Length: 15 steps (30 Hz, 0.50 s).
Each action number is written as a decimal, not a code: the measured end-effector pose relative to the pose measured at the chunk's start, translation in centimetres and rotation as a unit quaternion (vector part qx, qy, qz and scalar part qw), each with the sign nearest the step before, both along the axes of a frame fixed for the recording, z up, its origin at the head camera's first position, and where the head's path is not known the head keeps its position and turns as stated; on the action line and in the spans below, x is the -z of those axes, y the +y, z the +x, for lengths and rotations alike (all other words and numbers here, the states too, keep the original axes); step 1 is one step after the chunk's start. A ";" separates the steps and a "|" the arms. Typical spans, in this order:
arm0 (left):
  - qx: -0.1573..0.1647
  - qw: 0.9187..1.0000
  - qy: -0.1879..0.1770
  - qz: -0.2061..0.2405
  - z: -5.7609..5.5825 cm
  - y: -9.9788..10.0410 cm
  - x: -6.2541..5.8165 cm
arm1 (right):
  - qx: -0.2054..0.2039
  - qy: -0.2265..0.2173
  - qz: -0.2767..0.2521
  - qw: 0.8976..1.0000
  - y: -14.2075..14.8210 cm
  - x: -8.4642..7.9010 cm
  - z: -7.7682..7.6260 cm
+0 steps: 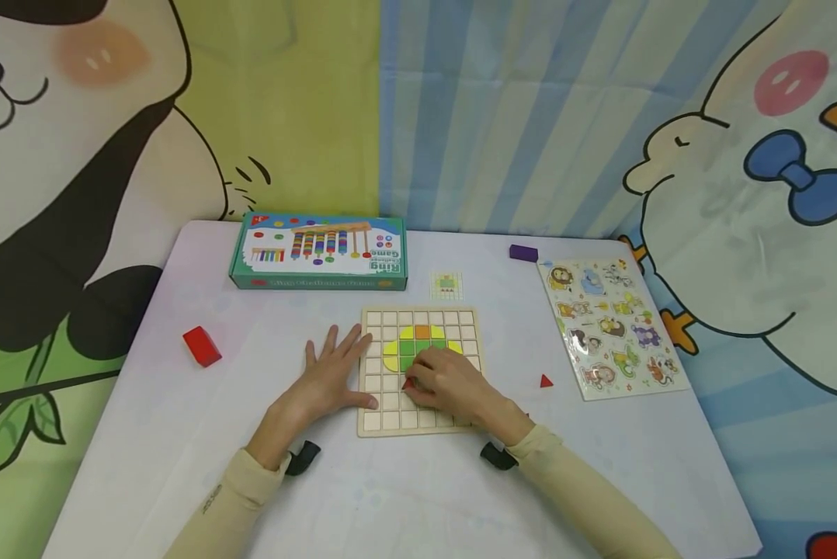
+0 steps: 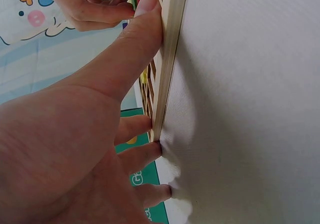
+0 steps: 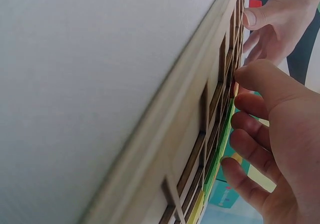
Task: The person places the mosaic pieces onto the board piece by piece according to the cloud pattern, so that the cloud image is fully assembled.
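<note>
A wooden grid board (image 1: 383,421) lies on the table in the head view, with green squares (image 1: 408,348), an orange square (image 1: 423,331) and yellow rounded pieces (image 1: 390,356) set in its cells. Fingers spread, my left hand (image 1: 324,379) rests at the board's left edge, its thumb (image 2: 145,23) on the frame in the left wrist view. My right hand (image 1: 453,386) reaches over the board's middle and pinches a small red triangle (image 1: 408,383) between thumb and fingers, just below the green squares. That hand hides part of the pieces and cells.
Behind the board are a small pattern card (image 1: 447,286) and a green game box (image 1: 321,252). A red block (image 1: 202,346) lies at the left, a purple block (image 1: 523,253) at the back right. A loose red triangle (image 1: 546,381) lies near an animal picture board (image 1: 610,330).
</note>
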<state>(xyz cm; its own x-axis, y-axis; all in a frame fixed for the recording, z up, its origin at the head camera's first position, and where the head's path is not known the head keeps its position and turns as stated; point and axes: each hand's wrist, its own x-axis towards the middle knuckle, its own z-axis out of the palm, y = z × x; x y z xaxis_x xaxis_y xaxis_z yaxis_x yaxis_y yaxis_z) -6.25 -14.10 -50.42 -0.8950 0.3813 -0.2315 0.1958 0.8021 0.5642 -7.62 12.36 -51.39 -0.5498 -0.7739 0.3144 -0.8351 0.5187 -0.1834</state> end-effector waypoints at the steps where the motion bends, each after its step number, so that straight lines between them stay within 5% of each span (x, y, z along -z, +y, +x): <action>1: 0.000 1.000 -0.002 -0.002 0.0 0.0 0.0 | 0.000 -0.001 0.000 1.000 0.0 0.0 0.0; 9: 0.001 1.000 -0.001 -0.006 -0.1 0.0 0.2 | 0.000 -0.005 -0.009 1.000 0.6 -0.1 -0.1; 15: -0.007 1.000 -0.004 0.002 0.0 0.1 0.0 | 0.043 -0.024 -0.001 0.999 2.5 -0.7 -0.4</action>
<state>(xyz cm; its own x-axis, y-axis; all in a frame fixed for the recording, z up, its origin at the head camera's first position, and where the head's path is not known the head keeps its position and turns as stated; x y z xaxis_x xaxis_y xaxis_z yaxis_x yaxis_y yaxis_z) -6.28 -13.98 -50.46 -0.8987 0.3692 -0.2368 0.1802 0.8030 0.5681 -8.05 14.90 -50.72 -0.6281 -0.7231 0.2875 -0.7781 0.5874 -0.2227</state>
